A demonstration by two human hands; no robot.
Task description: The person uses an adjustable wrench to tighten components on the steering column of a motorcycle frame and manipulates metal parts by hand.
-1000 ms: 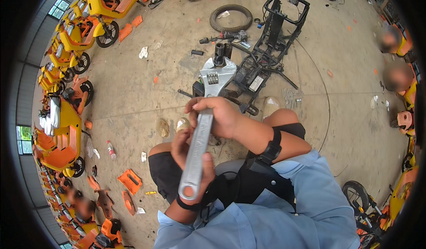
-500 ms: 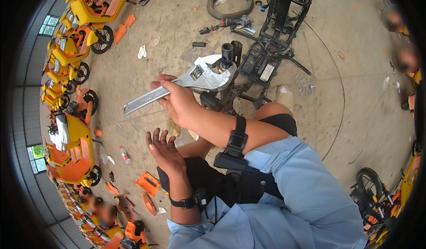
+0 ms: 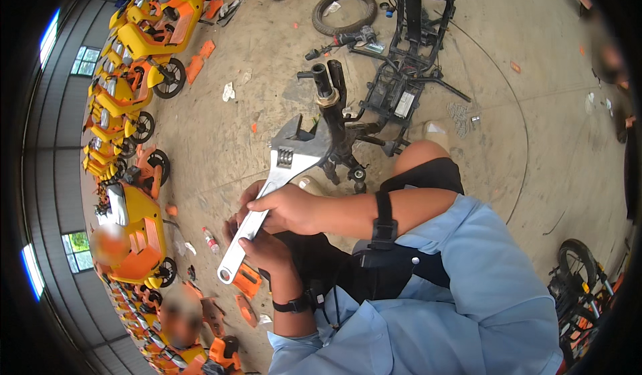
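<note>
A large silver adjustable wrench (image 3: 274, 178) slants across in front of me, its jaws at the upper end standing apart. My right hand (image 3: 294, 209) wraps round the middle of its handle. Lower down, my left hand (image 3: 267, 251) has its thumb on the handle near the holed end, with its fingers partly hidden behind it. Just beyond the wrench head rises the black steering tube (image 3: 322, 81) of a bare vehicle frame, with a brass-coloured nut (image 3: 328, 99) round it. The jaws are off this nut. Part of the frame is hidden behind the wrench head.
A stripped black frame (image 3: 401, 81) lies ahead, with a power tool (image 3: 354, 37) and a loose tyre (image 3: 344, 12) by it. Yellow scooters (image 3: 134, 231) line the left side. Orange panels (image 3: 247, 310) and a plastic bottle (image 3: 211, 240) are on the floor.
The wrench has come off the nut on the tube and moved down toward me, turning steeper. My left hand, open and apart before, has closed on the handle.
</note>
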